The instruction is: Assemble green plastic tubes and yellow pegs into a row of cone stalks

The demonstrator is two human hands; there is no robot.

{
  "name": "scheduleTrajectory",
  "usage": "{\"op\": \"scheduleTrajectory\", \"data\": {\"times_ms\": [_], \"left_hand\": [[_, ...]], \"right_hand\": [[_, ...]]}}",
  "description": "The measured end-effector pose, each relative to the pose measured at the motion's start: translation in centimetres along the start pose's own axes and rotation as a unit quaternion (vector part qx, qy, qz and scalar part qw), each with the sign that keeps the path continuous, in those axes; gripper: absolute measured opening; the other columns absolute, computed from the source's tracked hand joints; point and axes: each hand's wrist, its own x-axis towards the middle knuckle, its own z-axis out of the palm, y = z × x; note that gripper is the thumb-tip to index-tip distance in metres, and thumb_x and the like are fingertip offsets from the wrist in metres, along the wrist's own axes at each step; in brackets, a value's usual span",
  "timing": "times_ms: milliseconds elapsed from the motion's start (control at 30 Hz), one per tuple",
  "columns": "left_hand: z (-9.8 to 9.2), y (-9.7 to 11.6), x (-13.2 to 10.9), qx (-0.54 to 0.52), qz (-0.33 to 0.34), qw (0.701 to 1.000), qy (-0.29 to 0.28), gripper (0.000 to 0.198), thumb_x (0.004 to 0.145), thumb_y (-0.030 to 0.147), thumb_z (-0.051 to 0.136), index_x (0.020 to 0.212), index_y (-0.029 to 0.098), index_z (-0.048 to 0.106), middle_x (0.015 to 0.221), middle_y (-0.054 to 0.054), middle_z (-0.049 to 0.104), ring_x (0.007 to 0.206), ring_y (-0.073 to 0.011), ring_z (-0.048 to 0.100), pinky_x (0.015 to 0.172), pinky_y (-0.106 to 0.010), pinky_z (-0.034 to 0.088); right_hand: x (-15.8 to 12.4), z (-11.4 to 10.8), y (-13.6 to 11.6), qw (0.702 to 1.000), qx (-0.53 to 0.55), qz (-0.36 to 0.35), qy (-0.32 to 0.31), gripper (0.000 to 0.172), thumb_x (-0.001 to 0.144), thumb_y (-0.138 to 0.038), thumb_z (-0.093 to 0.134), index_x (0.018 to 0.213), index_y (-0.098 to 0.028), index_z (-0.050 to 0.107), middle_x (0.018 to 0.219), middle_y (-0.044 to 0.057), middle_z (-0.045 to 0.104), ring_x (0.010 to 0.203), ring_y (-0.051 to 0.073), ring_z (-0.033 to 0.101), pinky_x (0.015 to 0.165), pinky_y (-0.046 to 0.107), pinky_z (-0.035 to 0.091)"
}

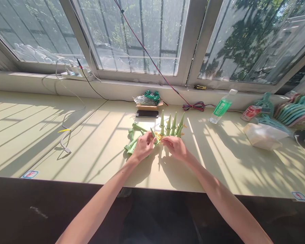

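Observation:
My left hand (143,146) is closed around a green pointed piece (153,133), whose tip sticks up past the fingers. Fingers of my right hand (177,146) are pinched together beside some small yellow pieces (159,137); what they hold, if anything, is too small to make out. Just behind the right hand, several green spiked cones (168,124) stand upright in a row, with bits of yellow at their sides. Left of my left hand lies a loose pile of green tube-shaped pieces (130,145), partly covered by that hand.
Behind the pieces lie a black phone (147,114) and a small cardboard box (148,107) with green and clear wrapping. To the right are a bottle (222,107), a can (251,112) and a white bag (263,135). A cable (65,144) lies at left, below the windows.

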Motion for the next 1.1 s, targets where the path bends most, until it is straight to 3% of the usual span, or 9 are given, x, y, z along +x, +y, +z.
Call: {"op": "scheduleTrajectory", "data": {"times_ms": [67,167,433,1100], "left_hand": [[0.02,0.02,0.00,-0.005,0.003,1.000,0.003,0.018,0.093,0.036,0.057,0.098,0.019,0.060,0.085,-0.005,0.070,0.068,-0.0166,0.065,0.056,-0.026,0.050],[0.07,0.10,-0.01,-0.011,0.015,1.000,0.007,0.017,0.091,0.035,0.060,0.097,0.019,0.061,0.084,-0.005,0.071,0.066,-0.0167,0.066,0.055,-0.026,0.051],[0.20,-0.01,-0.09,-0.031,0.025,0.999,0.004,0.016,0.090,0.034,0.062,0.097,0.019,0.062,0.080,-0.004,0.070,0.066,-0.0167,0.067,0.054,-0.025,0.052],[0.21,0.41,-0.11,-0.076,0.006,0.997,0.000,0.022,0.090,0.040,0.063,0.092,0.019,0.056,0.079,-0.003,0.065,0.070,-0.0158,0.066,0.062,-0.026,0.057]], "right_hand": [[0.18,-0.12,0.03,0.997,0.047,0.047,0.041,0.022,0.097,-0.029,0.047,0.090,-0.019,0.065,0.082,0.005,0.071,0.073,0.018,0.069,0.065,0.026,0.048],[0.25,-0.12,0.19,0.991,0.094,0.080,0.049,0.020,0.095,-0.032,0.051,0.091,-0.019,0.065,0.084,0.006,0.073,0.082,0.021,0.073,0.064,0.026,0.051],[0.05,0.09,0.05,0.988,0.112,0.095,0.039,0.020,0.092,-0.032,0.052,0.092,-0.018,0.066,0.075,0.005,0.071,0.074,0.020,0.071,0.060,0.027,0.050],[-0.03,0.12,-0.22,0.986,0.116,0.112,0.045,0.019,0.089,-0.031,0.053,0.091,-0.018,0.066,0.077,0.006,0.073,0.062,0.016,0.064,0.057,0.027,0.048]]}}
